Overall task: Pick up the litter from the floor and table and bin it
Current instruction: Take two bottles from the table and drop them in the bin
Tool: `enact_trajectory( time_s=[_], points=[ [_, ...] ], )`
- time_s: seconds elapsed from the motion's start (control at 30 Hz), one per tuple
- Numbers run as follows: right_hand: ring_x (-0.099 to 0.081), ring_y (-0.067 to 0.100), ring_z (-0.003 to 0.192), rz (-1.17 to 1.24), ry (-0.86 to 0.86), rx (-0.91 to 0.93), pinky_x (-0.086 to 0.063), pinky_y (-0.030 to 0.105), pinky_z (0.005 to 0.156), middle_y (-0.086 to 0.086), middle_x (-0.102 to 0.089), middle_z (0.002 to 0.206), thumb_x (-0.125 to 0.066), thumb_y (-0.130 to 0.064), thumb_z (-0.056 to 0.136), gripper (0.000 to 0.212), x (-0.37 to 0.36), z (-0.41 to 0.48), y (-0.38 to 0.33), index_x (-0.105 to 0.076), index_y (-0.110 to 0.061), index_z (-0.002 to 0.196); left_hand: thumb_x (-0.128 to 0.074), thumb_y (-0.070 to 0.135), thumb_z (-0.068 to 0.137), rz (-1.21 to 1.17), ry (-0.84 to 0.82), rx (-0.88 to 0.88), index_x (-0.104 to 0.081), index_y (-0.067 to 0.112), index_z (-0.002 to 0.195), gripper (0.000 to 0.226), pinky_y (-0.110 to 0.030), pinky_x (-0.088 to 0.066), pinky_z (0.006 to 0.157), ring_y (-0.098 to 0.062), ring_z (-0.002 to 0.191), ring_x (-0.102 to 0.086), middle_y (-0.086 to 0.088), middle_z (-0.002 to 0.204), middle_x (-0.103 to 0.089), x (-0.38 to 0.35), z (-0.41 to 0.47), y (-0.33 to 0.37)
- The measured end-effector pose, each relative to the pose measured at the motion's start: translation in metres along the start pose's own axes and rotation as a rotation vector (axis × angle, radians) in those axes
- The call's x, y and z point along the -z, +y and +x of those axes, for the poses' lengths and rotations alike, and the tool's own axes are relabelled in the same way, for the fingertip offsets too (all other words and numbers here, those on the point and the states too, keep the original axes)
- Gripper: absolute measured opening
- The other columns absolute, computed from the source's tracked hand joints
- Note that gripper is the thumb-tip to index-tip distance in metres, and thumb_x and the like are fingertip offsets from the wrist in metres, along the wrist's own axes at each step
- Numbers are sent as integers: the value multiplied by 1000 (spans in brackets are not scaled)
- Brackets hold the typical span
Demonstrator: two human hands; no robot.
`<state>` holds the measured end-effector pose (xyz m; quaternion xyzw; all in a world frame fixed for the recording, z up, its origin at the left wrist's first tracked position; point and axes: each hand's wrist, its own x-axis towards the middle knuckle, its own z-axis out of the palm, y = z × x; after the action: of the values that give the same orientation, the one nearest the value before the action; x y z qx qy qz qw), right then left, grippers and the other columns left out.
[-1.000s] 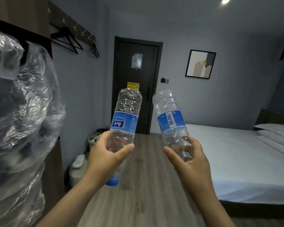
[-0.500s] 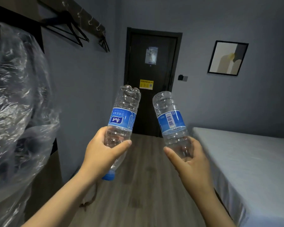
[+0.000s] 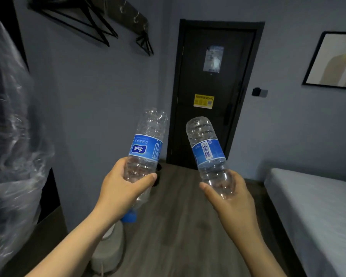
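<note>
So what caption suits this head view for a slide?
Left hand holds the left bottle, right hand the right bottle, both base up, facing a dark door.

Left hand [image 3: 121, 189]: raised in front of the body, wrapped round the lower part of the left bottle [image 3: 146, 148], thumb laid across its near side.
Left forearm [image 3: 68, 246]: bare, slanting up from the lower left edge towards the middle.
Right hand [image 3: 235, 204]: raised about level with the left, gripping the right bottle [image 3: 207, 150], thumb on the near side, fingers [image 3: 239, 185] curled behind.
Right forearm [image 3: 265, 256]: bare, rising from the bottom edge.
Spacing: hands apart, palms facing inward.
</note>
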<state>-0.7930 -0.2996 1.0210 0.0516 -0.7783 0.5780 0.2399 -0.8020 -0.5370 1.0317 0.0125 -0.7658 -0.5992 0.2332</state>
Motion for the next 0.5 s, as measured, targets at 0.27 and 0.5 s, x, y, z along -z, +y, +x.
enact_trajectory(
  time_s=[0.27, 0.5],
  points=[
    [-59, -15, 88, -34, 5, -41, -47, 17, 64, -41, -57, 99, -74, -59, 62, 48, -80, 140, 67, -44, -63, 99, -83, 24, 69, -62, 4, 58, -58, 31, 99, 40, -17, -43, 60, 12, 70, -63, 16, 86, -69, -38, 161, -72],
    [-61, -11, 88, -75, 24, -60, -49, 18, 66, -30, -62, 100, -73, -63, 61, 51, -146, 258, 106, -44, -60, 103, -81, 39, 55, -89, -48, 87, -59, 32, 101, 51, -21, -48, 66, 1, 77, -66, 11, 89, -70, -65, 301, -116]
  ],
)
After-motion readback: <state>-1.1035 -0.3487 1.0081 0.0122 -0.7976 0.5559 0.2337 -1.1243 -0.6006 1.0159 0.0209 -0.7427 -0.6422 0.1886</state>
